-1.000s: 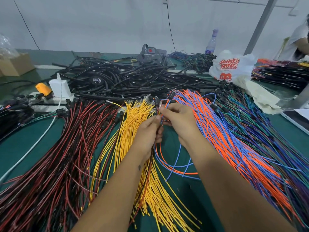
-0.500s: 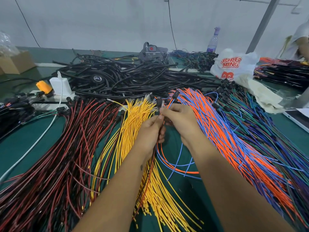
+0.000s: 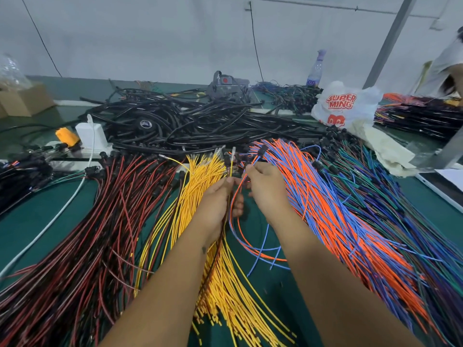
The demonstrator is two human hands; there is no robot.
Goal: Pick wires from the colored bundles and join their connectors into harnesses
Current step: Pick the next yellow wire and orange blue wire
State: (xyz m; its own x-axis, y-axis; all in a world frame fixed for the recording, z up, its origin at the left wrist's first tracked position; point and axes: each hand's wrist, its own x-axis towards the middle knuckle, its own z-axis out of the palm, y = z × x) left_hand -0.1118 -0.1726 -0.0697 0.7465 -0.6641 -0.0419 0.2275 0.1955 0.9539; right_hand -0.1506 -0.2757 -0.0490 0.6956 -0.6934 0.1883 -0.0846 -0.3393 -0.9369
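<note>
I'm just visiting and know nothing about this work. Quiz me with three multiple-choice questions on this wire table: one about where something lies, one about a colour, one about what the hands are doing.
1. Where does the yellow wire bundle lie?
A. between the red-and-black bundle and the orange-and-blue bundle
B. at the far right edge
C. inside the cardboard box

2. What colour is the lettering on the white plastic bag?
A. green
B. red
C. black

3. What are the hands doing?
A. lying flat on the table
B. both pinching wires
C. lifting the bottle

Answers:
1 A: red-and-black wires lie on its left and orange-and-blue ones on its right.
2 B: the printed words are red.
3 B: the left hand grips wires upright, and the right hand pinches thin wires beside it.
</note>
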